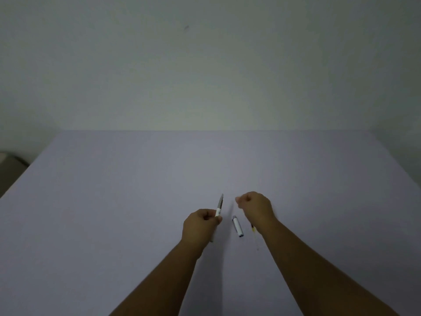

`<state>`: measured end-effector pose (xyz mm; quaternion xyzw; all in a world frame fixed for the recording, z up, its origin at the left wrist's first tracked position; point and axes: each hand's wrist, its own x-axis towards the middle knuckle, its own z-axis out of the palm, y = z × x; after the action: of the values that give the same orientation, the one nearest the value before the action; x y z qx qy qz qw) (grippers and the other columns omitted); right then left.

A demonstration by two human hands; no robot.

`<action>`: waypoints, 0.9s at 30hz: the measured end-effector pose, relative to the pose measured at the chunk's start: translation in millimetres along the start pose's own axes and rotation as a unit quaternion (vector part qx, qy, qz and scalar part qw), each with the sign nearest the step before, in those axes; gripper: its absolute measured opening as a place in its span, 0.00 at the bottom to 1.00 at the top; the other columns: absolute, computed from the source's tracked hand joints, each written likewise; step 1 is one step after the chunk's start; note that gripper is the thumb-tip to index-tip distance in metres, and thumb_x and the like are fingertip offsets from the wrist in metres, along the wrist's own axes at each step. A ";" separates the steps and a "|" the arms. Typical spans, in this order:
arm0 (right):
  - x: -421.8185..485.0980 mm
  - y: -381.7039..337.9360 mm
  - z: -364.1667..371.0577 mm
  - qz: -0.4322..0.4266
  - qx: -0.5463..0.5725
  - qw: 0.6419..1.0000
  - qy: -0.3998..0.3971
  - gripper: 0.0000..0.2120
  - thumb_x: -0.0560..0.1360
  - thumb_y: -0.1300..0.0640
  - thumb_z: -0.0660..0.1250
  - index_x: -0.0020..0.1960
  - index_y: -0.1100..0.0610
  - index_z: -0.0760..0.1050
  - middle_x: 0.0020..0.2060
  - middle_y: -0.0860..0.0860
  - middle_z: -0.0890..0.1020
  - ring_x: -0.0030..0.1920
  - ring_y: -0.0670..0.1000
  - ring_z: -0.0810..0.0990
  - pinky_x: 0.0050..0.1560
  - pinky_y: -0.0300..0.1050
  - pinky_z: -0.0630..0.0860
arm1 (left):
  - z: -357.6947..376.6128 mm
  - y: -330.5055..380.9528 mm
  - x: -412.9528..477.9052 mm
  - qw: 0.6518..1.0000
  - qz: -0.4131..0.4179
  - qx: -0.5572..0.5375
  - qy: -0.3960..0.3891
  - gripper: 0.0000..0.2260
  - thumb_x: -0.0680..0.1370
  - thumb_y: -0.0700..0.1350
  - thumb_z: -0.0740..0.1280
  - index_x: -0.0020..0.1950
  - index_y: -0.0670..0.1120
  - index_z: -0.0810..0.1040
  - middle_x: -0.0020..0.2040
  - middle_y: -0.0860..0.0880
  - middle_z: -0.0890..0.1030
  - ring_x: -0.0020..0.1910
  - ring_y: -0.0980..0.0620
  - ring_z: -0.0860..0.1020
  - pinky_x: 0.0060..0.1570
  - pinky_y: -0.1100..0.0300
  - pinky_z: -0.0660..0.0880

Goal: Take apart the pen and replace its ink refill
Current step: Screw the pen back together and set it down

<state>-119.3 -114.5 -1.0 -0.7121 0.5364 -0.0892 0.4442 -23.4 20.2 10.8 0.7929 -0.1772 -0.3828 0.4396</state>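
Note:
My left hand [200, 224] grips a white pen [219, 207] by its barrel, with the grey grip section and tip pointing up and away from me. My right hand [255, 206] hovers to the right of the pen tip with the fingers curled in; whether it pinches anything is too small to tell. The pen's cap [237, 226] lies on the table between my wrists. A thin clear refill [254, 234] lies beside my right forearm, partly hidden by it.
The work surface is a pale lavender table [114, 201] against a plain wall. The table's left edge drops off at the far left, where a dark object [9, 163] sits beyond it.

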 end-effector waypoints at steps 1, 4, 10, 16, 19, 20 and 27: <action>1.3 5.7 4.7 -0.004 -0.075 0.997 -0.014 0.13 0.75 0.52 0.64 0.47 0.62 0.80 0.48 0.57 0.84 0.50 0.57 0.81 0.51 0.48 0.76 | -1.3 -2.8 0.7 0.999 -0.017 -0.028 -0.010 0.07 0.74 0.43 0.70 0.50 0.43 0.82 0.35 0.48 0.80 0.33 0.51 0.77 0.31 0.59 0.75; -3.0 22.4 23.8 0.000 -0.183 0.982 -0.053 0.10 0.75 0.54 0.64 0.48 0.62 0.76 0.45 0.58 0.82 0.50 0.59 0.82 0.42 0.45 0.77 | -3.2 -10.5 2.5 0.996 -0.047 -0.077 -0.022 0.03 0.75 0.42 0.70 0.46 0.45 0.82 0.36 0.46 0.81 0.35 0.48 0.78 0.40 0.54 0.79; -4.2 33.5 44.5 -0.025 -0.198 0.980 -0.014 0.12 0.77 0.55 0.61 0.56 0.62 0.71 0.52 0.61 0.81 0.53 0.60 0.80 0.51 0.50 0.77 | -5.4 -17.4 8.3 0.994 -0.063 -0.088 -0.019 0.03 0.74 0.42 0.70 0.45 0.46 0.83 0.38 0.47 0.82 0.36 0.49 0.78 0.43 0.53 0.81; 7.1 3.6 26.8 0.023 0.065 0.998 0.007 0.12 0.75 0.55 0.63 0.36 0.55 0.80 0.36 0.56 0.84 0.38 0.54 0.82 0.42 0.45 0.76 | -8.4 -17.5 10.2 0.995 -0.054 -0.075 -0.042 0.03 0.72 0.41 0.71 0.43 0.48 0.83 0.39 0.48 0.82 0.37 0.49 0.78 0.39 0.56 0.78; 12.4 -15.1 12.6 0.058 0.309 0.949 0.022 0.11 0.75 0.57 0.66 0.34 0.54 0.78 0.32 0.53 0.81 0.29 0.46 0.77 0.34 0.38 0.75 | -7.1 -15.6 10.1 0.995 -0.045 -0.068 -0.053 0.04 0.72 0.41 0.72 0.46 0.48 0.83 0.40 0.48 0.81 0.39 0.49 0.77 0.40 0.56 0.76; 14.1 -18.9 8.7 0.063 0.346 0.936 0.017 0.10 0.75 0.58 0.67 0.36 0.56 0.78 0.32 0.53 0.81 0.30 0.46 0.77 0.34 0.37 0.76 | -6.2 -14.4 9.8 0.995 -0.043 -0.064 -0.058 0.05 0.72 0.42 0.72 0.47 0.47 0.83 0.40 0.48 0.81 0.39 0.49 0.77 0.40 0.56 0.75; 6.3 -22.5 1.6 0.042 0.368 0.926 -0.072 0.10 0.74 0.61 0.68 0.34 0.58 0.80 0.29 0.52 0.82 0.32 0.48 0.77 0.36 0.39 0.75 | 0.5 -8.4 7.3 0.995 -0.026 -0.053 -0.075 0.03 0.73 0.41 0.71 0.45 0.47 0.82 0.35 0.50 0.79 0.34 0.51 0.75 0.35 0.58 0.73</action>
<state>-100.3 -118.2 12.2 -0.4799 0.4624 -0.2099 0.7154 -19.6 20.0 0.3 0.7419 -0.1687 -0.4612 0.4566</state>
